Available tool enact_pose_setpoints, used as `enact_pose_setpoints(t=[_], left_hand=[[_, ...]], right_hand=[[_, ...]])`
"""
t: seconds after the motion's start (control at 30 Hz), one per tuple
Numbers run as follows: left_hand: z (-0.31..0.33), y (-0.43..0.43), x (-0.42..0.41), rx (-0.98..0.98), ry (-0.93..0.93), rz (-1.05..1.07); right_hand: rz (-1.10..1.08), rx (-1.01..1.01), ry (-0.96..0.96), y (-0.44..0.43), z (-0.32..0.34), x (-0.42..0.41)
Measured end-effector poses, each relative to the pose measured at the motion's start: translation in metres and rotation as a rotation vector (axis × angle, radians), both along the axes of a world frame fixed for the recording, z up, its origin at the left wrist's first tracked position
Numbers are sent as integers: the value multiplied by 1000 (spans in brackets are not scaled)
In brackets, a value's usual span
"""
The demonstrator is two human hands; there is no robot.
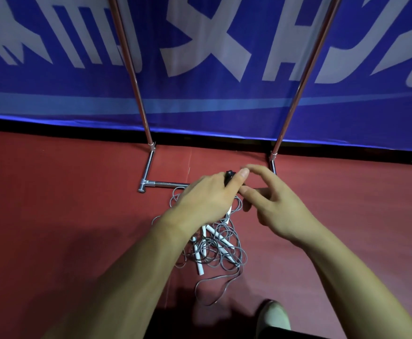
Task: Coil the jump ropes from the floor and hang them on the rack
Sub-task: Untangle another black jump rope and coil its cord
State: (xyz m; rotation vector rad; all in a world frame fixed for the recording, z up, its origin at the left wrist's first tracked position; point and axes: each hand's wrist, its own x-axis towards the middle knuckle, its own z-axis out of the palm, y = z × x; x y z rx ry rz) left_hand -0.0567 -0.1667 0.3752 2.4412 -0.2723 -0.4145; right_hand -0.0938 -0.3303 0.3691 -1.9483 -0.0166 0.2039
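Note:
A tangle of grey jump ropes (214, 253) with white handles (220, 238) lies on the red floor below my hands. My left hand (205, 199) grips a jump rope handle with a black end (229, 176), held above the pile. My right hand (273, 204) hovers just right of that handle, fingers spread and loosely bent, holding nothing. The metal rack (148, 165) stands behind the pile; its two poles rise out of view, and its top bar is not visible.
A blue banner (200, 69) with white lettering hangs along the wall behind the rack. The rack's chrome base bar (165, 184) lies on the floor left of my hands. My shoe (273, 316) shows at the bottom edge.

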Motion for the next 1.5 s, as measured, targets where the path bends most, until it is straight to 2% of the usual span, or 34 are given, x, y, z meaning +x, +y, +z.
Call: enact_pose_setpoints(t=[0.13,0.23,0.3,0.4,0.47,0.63,0.73,0.8,0.83,0.93,1.0,1.03,1.1,1.17,1.27,1.33,1.4,1.5], left_hand=[[5,1,-1,-125,209,1],[1,6,3,-55,259,-34],[-2,9,4,54,211,-110],[-1,9,0,198,-34,-261],[1,14,2,137,-146,-286],[-13,30,16,-185,-111,-285],[-20,35,20,-381,176,-267],[-19,38,17,-595,466,-213],[-18,35,14,-670,553,-195],[-20,13,10,-776,609,-16],[-21,1,12,-718,571,60],[-20,-1,13,-614,473,37],[-13,-3,9,-336,232,-50],[-2,-8,-2,-97,11,-123],[9,-15,-18,232,-266,-255],[8,-12,-21,358,-356,-349],[9,-6,-20,375,-369,-449],[8,3,-15,226,-263,-530]], right_hand=[[1,18,16,-6,-4,4],[-48,-148,-58,-2,-13,6],[-68,-339,-87,2,-18,7],[-1,-635,-78,5,-27,4],[107,-723,-68,4,-26,4],[389,-691,-43,7,-12,-1],[501,-511,-74,8,0,-8],[506,-321,-72,10,10,-12],[482,-232,-65,11,14,-13],[293,-20,14,9,24,-11],[88,75,92,1,25,-3],[-11,44,99,-4,23,1],[-138,-201,39,-10,17,6],[-160,-396,4,-7,12,6],[-57,-508,61,3,6,2],[100,-599,149,3,-2,1],[251,-711,262,3,-9,-1],[437,-825,338,7,-14,-6]])
